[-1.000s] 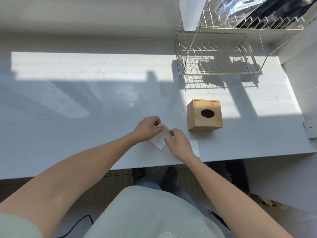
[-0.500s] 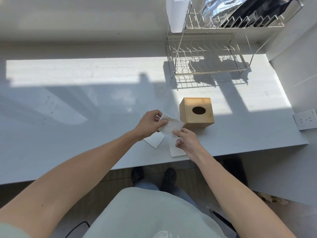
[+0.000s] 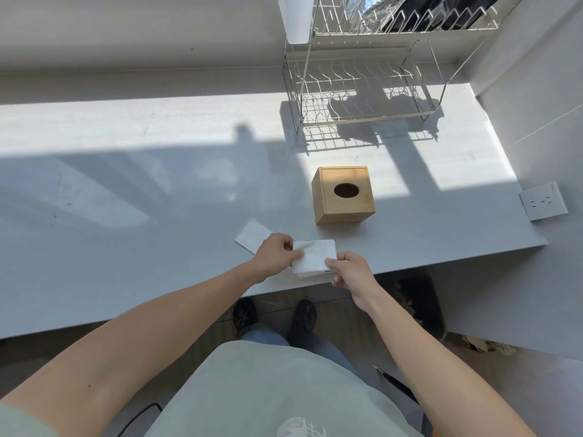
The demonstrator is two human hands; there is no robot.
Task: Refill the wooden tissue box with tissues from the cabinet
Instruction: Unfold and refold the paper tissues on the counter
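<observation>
The wooden tissue box (image 3: 344,195) stands upright on the grey counter (image 3: 157,216), its oval top hole dark, with no tissue sticking out of it. Near the counter's front edge, a white folded tissue (image 3: 314,255) is pinched on its left by my left hand (image 3: 276,253) and on its right by my right hand (image 3: 350,269). Under it a second white tissue (image 3: 310,274) lies flat on the counter. A third tissue (image 3: 252,236) lies flat just left of my left hand. The box is a hand's width beyond the held tissue.
A two-tier wire dish rack (image 3: 362,89) stands at the back right, with foil and dark items on its top shelf and a white holder (image 3: 296,17) on its left corner. A white wall socket (image 3: 542,201) is on the right wall. My shoes show under the counter.
Both hands have drawn the held tissue back from beside the box to the counter's front edge, over the tissue lying there. The camera view has shifted.
</observation>
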